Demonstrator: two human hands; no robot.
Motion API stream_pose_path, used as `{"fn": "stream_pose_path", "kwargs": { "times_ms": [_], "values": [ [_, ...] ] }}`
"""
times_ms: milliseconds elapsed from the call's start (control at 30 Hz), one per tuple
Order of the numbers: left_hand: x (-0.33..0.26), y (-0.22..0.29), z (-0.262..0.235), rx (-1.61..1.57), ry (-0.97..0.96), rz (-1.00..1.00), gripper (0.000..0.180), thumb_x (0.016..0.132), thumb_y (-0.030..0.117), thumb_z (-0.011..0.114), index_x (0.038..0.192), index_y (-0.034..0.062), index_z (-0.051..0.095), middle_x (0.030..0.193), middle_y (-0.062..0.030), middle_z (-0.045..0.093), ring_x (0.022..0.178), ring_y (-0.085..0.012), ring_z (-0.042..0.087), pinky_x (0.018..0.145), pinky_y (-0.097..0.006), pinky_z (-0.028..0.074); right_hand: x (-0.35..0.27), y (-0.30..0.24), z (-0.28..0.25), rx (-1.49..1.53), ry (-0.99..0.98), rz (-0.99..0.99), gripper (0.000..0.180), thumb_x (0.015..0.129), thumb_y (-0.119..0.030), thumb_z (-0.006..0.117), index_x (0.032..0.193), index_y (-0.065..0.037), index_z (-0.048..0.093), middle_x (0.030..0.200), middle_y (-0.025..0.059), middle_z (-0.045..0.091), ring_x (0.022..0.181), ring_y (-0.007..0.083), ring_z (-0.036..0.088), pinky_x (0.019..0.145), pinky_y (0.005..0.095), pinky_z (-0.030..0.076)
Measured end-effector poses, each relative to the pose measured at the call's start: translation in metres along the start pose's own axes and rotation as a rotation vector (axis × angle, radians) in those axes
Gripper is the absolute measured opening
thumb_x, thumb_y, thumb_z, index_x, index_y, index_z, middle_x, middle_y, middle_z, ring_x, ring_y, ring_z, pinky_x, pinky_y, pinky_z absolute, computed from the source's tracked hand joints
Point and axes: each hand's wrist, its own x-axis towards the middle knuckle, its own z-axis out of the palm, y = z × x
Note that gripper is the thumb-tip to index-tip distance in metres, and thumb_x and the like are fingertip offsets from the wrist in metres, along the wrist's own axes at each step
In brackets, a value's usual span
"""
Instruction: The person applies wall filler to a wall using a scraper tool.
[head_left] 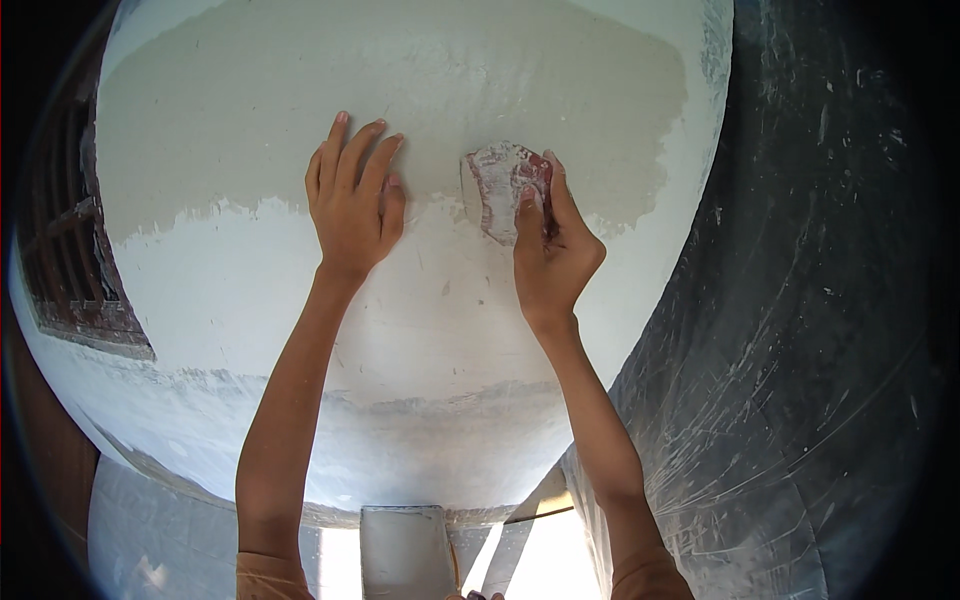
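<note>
A pale wall point(420, 340) fills the middle of the view, with a damp-looking grey-green coated area point(450, 70) on its upper part and a ragged lower edge. My right hand point(555, 250) grips a flat scraper point(498, 190), dark red and smeared with white, thumb on its near face. The scraper's blade side lies against the wall at the ragged edge of the coat. To the left, my left hand point(355, 200) is open, fingers spread and resting on or just over the coated area, holding nothing.
Dark plastic sheeting point(780, 380) streaked with white hangs along the right. A brown barred window point(85, 230) is set in the wall at the left. Low down stands a grey rectangular board or box top point(405, 550), with bright light patches beside it.
</note>
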Motion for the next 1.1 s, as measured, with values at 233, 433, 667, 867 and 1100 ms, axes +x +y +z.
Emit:
{"fn": "stream_pose_path", "kwargs": {
  "times_ms": [233, 433, 667, 867, 1100],
  "values": [
    [-0.001, -0.001, -0.002, 0.01, -0.053, -0.003, 0.034, 0.086, 0.01, 0.048, 0.118, 0.0075, 0.061, 0.129, -0.0068, 0.057, 0.135, -0.0326, 0.039, 0.106, -0.046, 0.028, 0.017, 0.009, -0.042, -0.059, 0.345, 0.039, 0.037, 0.09, 0.004, 0.057, 0.126, 0.009, 0.056, 0.105, 0.0182, 0.07, 0.084, 0.0083, 0.062, 0.072, 0.0212, 0.049],
    [0.0, -0.002, -0.001, 0.004, -0.049, 0.001, 0.034, 0.086, 0.01, 0.048, 0.117, 0.0075, 0.062, 0.128, -0.0064, 0.058, 0.135, -0.0323, 0.04, 0.106, -0.046, 0.029, -0.011, 0.004, -0.021, 0.11, 0.172, 0.076, 0.039, 0.09, 0.005, 0.057, 0.129, 0.009, 0.054, 0.106, 0.0136, 0.07, 0.081, 0.0056, 0.057, 0.072, 0.0197, 0.048],
    [-0.003, 0.003, -0.001, 0.007, -0.061, -0.013, 0.033, 0.086, 0.01, 0.048, 0.116, 0.0073, 0.062, 0.128, -0.0062, 0.058, 0.134, -0.032, 0.041, 0.106, -0.045, 0.029, -0.002, 0.015, -0.048, 0.185, 0.341, 0.149, 0.038, 0.093, 0.002, 0.054, 0.131, 0.009, 0.052, 0.106, 0.0145, 0.068, 0.09, 0.0098, 0.061, 0.078, 0.0216, 0.049],
    [0.002, -0.003, 0.0, 0.009, 0.016, 0.003, 0.033, 0.078, 0.01, 0.053, 0.108, 0.0088, 0.066, 0.12, -0.0059, 0.062, 0.129, -0.0321, 0.046, 0.103, -0.044, 0.032, -0.008, 0.015, -0.009, 0.201, 0.123, 0.096, 0.041, 0.092, 0.003, 0.058, 0.132, 0.008, 0.051, 0.109, 0.0108, 0.067, 0.088, 0.0064, 0.058, 0.078, 0.0184, 0.047],
    [0.001, 0.003, 0.001, 0.02, -0.042, -0.022, 0.035, 0.086, 0.011, 0.049, 0.119, 0.0068, 0.06, 0.129, -0.0062, 0.057, 0.136, -0.0323, 0.04, 0.105, -0.044, 0.029, 0.004, 0.025, -0.047, 0.331, 0.379, 0.282, 0.039, 0.096, -0.005, 0.056, 0.133, 0.008, 0.05, 0.111, 0.014, 0.067, 0.092, 0.0151, 0.066, 0.078, 0.0255, 0.054]
  ]
}}
